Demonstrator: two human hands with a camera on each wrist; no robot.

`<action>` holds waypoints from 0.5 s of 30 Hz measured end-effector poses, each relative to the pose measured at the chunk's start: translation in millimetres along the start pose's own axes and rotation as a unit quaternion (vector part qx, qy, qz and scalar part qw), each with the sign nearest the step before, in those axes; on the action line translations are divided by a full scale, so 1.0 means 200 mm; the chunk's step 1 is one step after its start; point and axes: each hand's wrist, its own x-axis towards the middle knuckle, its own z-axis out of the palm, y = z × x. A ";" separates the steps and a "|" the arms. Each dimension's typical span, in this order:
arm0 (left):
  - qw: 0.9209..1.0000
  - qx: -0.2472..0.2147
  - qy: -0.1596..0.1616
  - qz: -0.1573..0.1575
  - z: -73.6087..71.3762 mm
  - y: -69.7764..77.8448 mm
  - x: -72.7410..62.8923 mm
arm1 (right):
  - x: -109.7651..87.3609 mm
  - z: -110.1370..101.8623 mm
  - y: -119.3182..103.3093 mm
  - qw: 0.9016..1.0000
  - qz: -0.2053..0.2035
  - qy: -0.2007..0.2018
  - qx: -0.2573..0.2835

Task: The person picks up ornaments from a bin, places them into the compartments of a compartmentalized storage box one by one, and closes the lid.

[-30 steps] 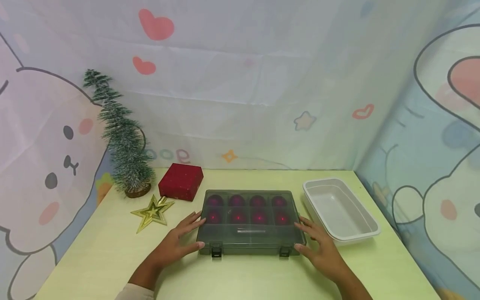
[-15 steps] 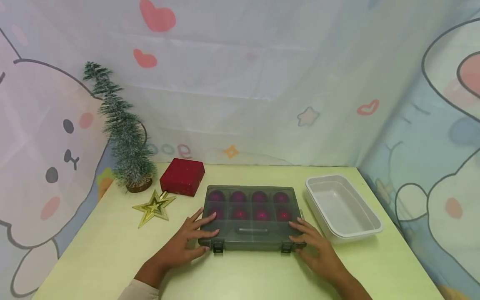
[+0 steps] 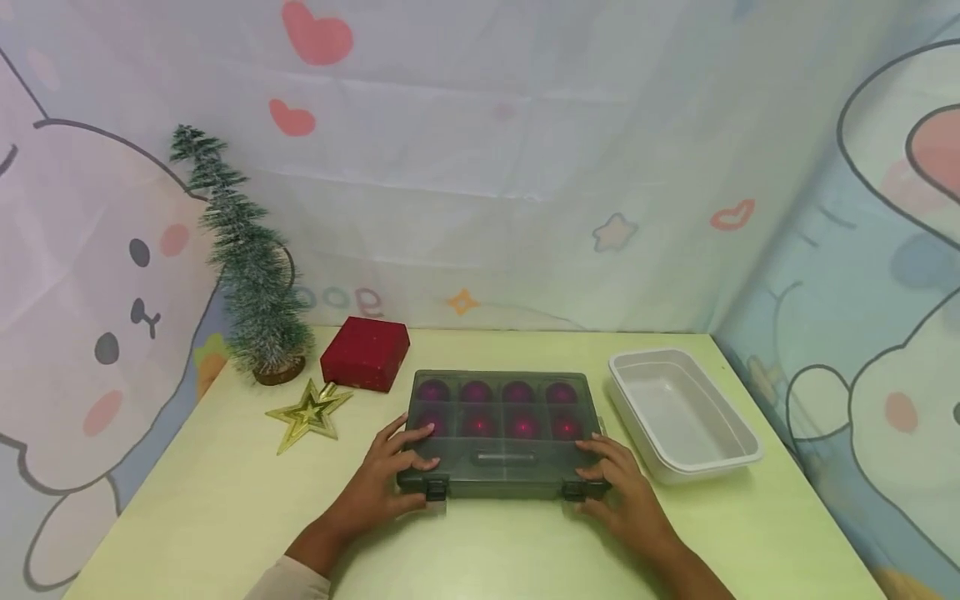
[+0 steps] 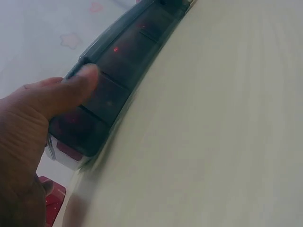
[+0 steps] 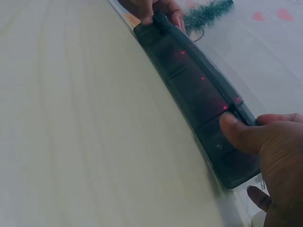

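Note:
A dark, see-through plastic case (image 3: 504, 471) lies on the table between my hands, its lid down. Several red-purple balls (image 3: 522, 427) show through the lid, one to a compartment. Two black latches sit on its front edge, a left latch (image 3: 437, 490) and a right latch (image 3: 574, 491). My left hand (image 3: 378, 483) grips the left front corner, fingers bent over the lid and thumb at the left latch. At the other corner, my right hand (image 3: 624, 500) does likewise, its thumb at the right latch. Both wrist views show a thumb against the case's front side.
Left of the case lie a gold star (image 3: 311, 415) and a red box (image 3: 366, 353). A small frosted pine tree (image 3: 258, 283) on a wooden base stands behind the star. To the right is a white plastic tub (image 3: 682, 417). A printed cloth (image 3: 495, 217) hangs behind the table.
Both hands have slid from the case's sides onto its front corners, fingers moving over the lid. The thumbs have come inward to the two latches. The case stays in place.

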 end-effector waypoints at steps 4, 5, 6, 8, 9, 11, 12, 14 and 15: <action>0.999 -0.027 -0.012 -0.030 0.00 0.01 -0.01 | 0.00 0.00 0.00 1.000 0.005 0.006 0.023; 0.999 -0.036 -0.011 -0.035 -0.01 0.01 -0.01 | 0.00 0.00 -0.01 1.000 0.006 0.009 0.028; 0.998 -0.045 -0.008 -0.039 0.00 0.01 -0.01 | 0.00 0.01 -0.01 0.999 0.009 0.012 0.034; 0.997 -0.058 -0.001 -0.045 0.00 0.02 -0.01 | 0.01 0.01 -0.01 0.999 0.016 0.019 0.044; 0.997 -0.063 0.002 -0.047 0.00 0.02 -0.01 | 0.01 0.01 -0.02 0.998 0.021 0.022 0.048; 0.996 -0.068 0.012 -0.048 0.01 0.02 -0.02 | 0.02 0.01 -0.03 0.998 0.034 0.027 0.052; 0.997 -0.067 0.016 -0.046 0.01 0.02 -0.02 | 0.02 0.01 -0.03 0.997 0.043 0.030 0.054; 0.997 -0.062 0.022 -0.043 0.01 0.02 -0.02 | 0.02 0.01 -0.04 0.996 0.058 0.033 0.055; 0.997 -0.059 0.023 -0.042 0.01 0.02 -0.03 | 0.02 0.01 -0.04 0.996 0.060 0.035 0.054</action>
